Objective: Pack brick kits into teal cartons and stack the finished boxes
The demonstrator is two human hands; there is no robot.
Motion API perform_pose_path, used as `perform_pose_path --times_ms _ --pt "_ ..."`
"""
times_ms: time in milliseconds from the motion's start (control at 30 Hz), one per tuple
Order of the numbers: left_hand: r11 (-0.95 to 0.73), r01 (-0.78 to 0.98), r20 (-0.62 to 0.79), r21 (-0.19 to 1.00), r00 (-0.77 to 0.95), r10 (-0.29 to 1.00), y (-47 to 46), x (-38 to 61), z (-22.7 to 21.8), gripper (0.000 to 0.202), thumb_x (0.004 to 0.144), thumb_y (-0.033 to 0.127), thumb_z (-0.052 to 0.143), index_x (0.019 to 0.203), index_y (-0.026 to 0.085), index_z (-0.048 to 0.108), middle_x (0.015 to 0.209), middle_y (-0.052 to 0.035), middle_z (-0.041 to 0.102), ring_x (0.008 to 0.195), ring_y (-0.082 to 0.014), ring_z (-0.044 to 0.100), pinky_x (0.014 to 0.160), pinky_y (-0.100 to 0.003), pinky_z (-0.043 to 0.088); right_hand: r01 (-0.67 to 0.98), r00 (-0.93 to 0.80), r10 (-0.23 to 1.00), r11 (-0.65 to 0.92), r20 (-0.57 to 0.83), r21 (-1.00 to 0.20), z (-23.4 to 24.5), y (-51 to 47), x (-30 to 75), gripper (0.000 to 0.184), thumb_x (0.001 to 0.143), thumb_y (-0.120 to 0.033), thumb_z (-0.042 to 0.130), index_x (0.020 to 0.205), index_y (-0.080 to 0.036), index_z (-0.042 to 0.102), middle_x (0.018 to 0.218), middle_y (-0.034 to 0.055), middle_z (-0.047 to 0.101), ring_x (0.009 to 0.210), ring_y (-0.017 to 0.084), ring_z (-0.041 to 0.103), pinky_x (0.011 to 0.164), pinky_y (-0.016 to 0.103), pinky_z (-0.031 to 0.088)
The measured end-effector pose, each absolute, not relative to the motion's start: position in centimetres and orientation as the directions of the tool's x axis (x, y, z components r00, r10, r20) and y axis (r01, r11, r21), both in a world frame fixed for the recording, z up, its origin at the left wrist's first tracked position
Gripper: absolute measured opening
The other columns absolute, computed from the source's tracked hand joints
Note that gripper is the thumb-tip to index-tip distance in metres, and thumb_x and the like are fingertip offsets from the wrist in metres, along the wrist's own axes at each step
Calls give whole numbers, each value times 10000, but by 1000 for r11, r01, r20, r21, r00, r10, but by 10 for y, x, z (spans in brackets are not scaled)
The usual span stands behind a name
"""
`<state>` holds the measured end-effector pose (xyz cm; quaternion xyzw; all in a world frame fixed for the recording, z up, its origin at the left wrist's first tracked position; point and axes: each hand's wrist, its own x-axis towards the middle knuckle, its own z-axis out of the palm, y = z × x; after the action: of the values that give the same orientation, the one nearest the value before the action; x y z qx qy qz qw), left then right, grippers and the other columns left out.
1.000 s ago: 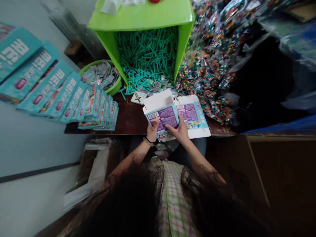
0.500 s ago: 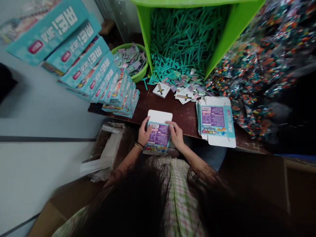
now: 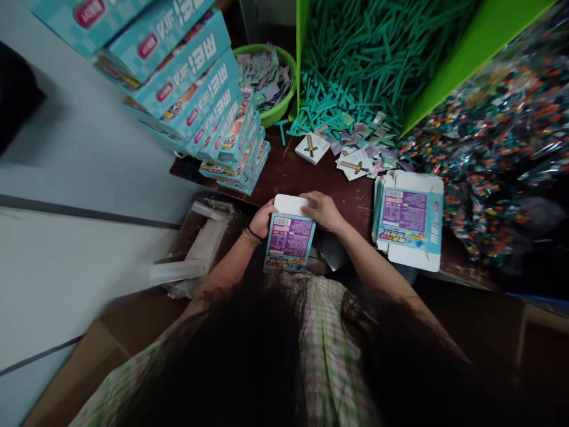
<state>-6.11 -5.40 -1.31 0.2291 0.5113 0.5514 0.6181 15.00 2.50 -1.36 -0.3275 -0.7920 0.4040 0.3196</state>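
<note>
A small teal and purple cardboard box [image 3: 291, 240] is held at the table's near edge, its white end flap [image 3: 288, 205] pointing away from me. My left hand [image 3: 263, 219] is closed on the box's left side near the flap. At the top right, my right hand [image 3: 320, 209] has its fingers bent against the flap, thumb near the fold. Right of the hands lies a stack of flattened boxes [image 3: 409, 216] of the same print. Beyond the hands are a small white card stack [image 3: 312, 148] and loose white cards [image 3: 354, 163], both with sword pictures.
Tall stacks of teal boxes [image 3: 191, 89] rise at the left. A green basket [image 3: 284, 110] holds small packets. A tipped green bin [image 3: 444, 83] spills teal sticks [image 3: 355, 65] onto the brown table [image 3: 284, 172]. Clear bags of colourful pieces [image 3: 484, 160] heap up at the right.
My right hand has moved from the box's right side up to the white flap. My left hand has shifted toward the flap end. The whole view has shifted.
</note>
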Motion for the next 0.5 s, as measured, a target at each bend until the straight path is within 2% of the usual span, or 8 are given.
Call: perform_pose_path --times_ms 67,133,167,233,300,333,400,500 --pt "338 -470 -428 815 -96 898 -53 -64 -16 603 632 163 622 1234 154 663 919 -39 777 830 -217 718 827 -348 554 215 -658 685 570 314 -793 -14 28 145 180 932 -342 653 932 -201 765 976 108 735 999 267 636 956 443 525" --pt "335 -477 -454 812 -157 877 -55 -64 -20 689 656 168 609 1344 163 610 957 -46 793 884 -234 735 887 -392 565 162 -655 674 567 342 -807 -18 22 139 271 982 -402 604 895 -212 776 972 104 752 1013 264 655 968 442 529" --pt "318 -471 -451 823 -203 869 -57 -64 -23 735 672 174 600 1407 172 569 993 -51 800 914 -243 741 909 -413 567 153 -624 719 496 305 -855 -21 17 137 351 1010 -461 560 906 -216 789 977 97 764 1012 262 673 960 440 539" --pt "279 -433 -426 857 -289 857 -60 -62 -29 798 711 197 588 1503 188 487 1077 -64 804 973 -257 743 944 -442 568 143 -585 801 254 126 -957 -26 8 131 500 1026 -581 485 935 -217 815 962 80 787 964 260 715 903 431 571" --pt "272 -380 -404 884 -327 854 -62 -61 -34 808 753 235 595 1546 187 447 1122 -73 800 1004 -264 742 961 -454 567 138 -602 798 55 -39 -989 -29 6 125 502 973 -636 556 958 -218 835 953 65 806 918 262 742 860 423 593" --pt "276 -361 -397 891 -322 859 -62 -61 -36 795 774 258 598 1551 183 448 1127 -75 799 1009 -264 743 962 -453 567 138 -621 781 22 -69 -990 -29 7 123 450 923 -624 641 983 -224 840 977 61 813 926 267 751 873 428 597" --pt "266 -353 -377 897 -297 877 -63 -61 -39 743 815 290 582 1541 179 473 1128 -74 798 1012 -254 746 953 -434 573 142 -641 766 54 -50 -988 -27 11 121 360 841 -543 767 1026 -244 844 1042 50 817 977 279 759 943 448 590" --pt "189 -350 -302 917 -302 904 -69 -62 -41 650 871 302 506 1512 189 513 1164 -76 790 962 -222 751 888 -387 588 151 -664 748 144 7 -978 -21 14 122 298 857 -495 756 1017 -261 848 1072 39 816 1022 298 763 1009 484 573"
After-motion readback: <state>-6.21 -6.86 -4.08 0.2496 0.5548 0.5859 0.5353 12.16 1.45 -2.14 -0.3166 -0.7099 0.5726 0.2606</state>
